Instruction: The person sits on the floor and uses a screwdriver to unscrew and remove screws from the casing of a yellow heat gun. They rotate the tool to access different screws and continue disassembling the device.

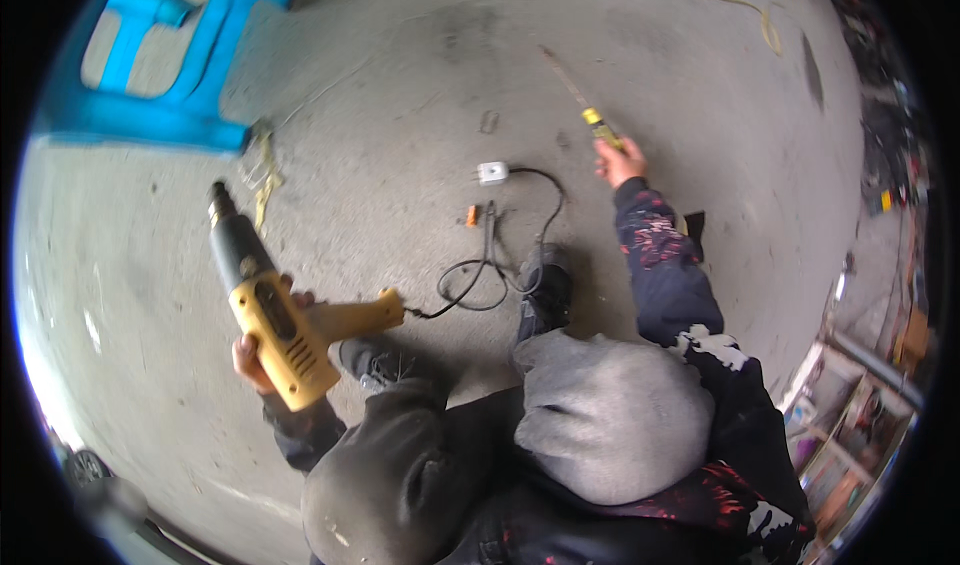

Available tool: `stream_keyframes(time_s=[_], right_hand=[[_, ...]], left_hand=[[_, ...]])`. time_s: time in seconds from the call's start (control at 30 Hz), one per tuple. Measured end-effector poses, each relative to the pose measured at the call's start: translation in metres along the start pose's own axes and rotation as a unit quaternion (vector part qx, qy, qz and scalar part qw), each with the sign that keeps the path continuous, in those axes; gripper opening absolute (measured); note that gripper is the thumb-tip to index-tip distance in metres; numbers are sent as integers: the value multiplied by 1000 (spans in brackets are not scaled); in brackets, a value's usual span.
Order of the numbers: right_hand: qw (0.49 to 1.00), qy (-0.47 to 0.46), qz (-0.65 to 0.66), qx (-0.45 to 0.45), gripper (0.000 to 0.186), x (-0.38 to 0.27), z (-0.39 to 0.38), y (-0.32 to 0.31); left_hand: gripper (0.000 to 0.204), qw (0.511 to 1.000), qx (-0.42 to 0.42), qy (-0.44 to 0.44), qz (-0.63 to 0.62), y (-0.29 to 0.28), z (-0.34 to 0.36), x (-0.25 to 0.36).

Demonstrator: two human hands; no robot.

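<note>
A yellow and black heat gun is gripped round its body by my left hand, its metal nozzle pointing up and to the left. From its handle a black cord runs in loops over the floor to a white plug or adapter. Out to the right, my right hand is closed round the yellow and black handle of a screwdriver. Its long, rusty-looking shaft points away from me, up and to the left. Beside the cord lies a small orange piece.
On the grey concrete floor, a bright blue plastic stool lies at the far left, with yellowish scraps near it. A yellow cord trails at the far right. Cluttered shelving lines the right edge. My shoes are close to the cord.
</note>
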State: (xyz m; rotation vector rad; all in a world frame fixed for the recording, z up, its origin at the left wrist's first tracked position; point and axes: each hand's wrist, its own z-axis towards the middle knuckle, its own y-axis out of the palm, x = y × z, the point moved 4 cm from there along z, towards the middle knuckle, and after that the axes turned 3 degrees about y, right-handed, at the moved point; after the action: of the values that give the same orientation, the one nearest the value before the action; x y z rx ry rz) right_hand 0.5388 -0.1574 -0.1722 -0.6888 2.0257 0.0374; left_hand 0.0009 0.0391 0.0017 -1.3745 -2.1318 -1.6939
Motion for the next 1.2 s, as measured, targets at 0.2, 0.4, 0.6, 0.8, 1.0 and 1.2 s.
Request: stream_keyframes(time_s=[0.2, 0.4, 0.6, 0.8, 1.0, 1.2], right_hand=[[917, -148, -370, 20, 60, -1, -29, 21], [867, -139, -479, 0, 72, -51, -6, 38], [864, -200, -445, 124, 34, -96, 84, 46], [773, -321, -547, 36, 35, -98, 176, 52], [651, -318, -688, 42, 29, -100, 219, 42], [904, -279, -260, -195, 28, -145, 0, 138]], left_hand=[[86, 998, -48, -43, 12, 10, 8, -7], [89, 998, -8, -49, 25, 6, 8, -9], [87, 999, 19, -39, 32, 5, 4, -6], [85, 995, 62, -3, 77, 15, -7, -7], [88, 997, 46, -52, -22, -1, -7, -9], [89, 991, -47, -37, -123, 12, -5, -19]])
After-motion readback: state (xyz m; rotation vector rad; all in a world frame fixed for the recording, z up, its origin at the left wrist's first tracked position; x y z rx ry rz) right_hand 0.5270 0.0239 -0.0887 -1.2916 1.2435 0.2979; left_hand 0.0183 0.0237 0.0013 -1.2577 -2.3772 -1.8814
